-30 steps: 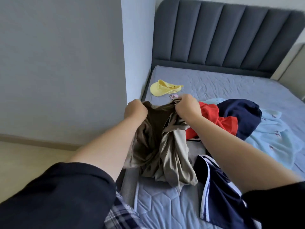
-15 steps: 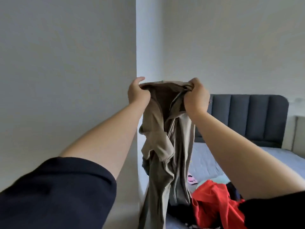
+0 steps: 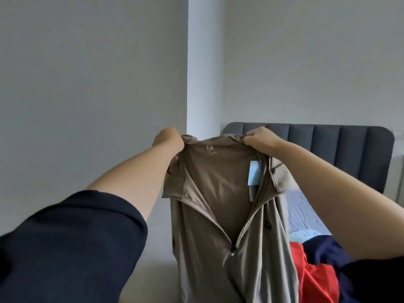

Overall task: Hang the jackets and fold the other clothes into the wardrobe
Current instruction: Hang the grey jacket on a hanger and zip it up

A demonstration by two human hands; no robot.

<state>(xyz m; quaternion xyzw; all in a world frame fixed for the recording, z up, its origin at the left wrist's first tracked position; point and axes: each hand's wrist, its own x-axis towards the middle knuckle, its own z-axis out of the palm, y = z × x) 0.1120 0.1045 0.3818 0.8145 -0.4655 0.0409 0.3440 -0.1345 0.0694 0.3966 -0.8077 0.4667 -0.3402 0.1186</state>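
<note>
jacket (image 3: 220, 211) in tan hangs at centre, held up by its collar, zip open at the top, a pale blue tag (image 3: 254, 173) inside. left hand (image 3: 169, 142) grips the collar at 10 o'clock, right hand (image 3: 261, 138) pinches it at 2. red garment (image 3: 310, 278) and navy garment (image 3: 323, 248) lie on the bed (image 3: 303, 213) at 4 o'clock.

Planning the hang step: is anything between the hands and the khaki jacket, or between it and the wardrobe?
Nothing between: left hand and right hand both grip the khaki jacket at its collar. No wardrobe is in view, so that path cannot be judged.
</note>
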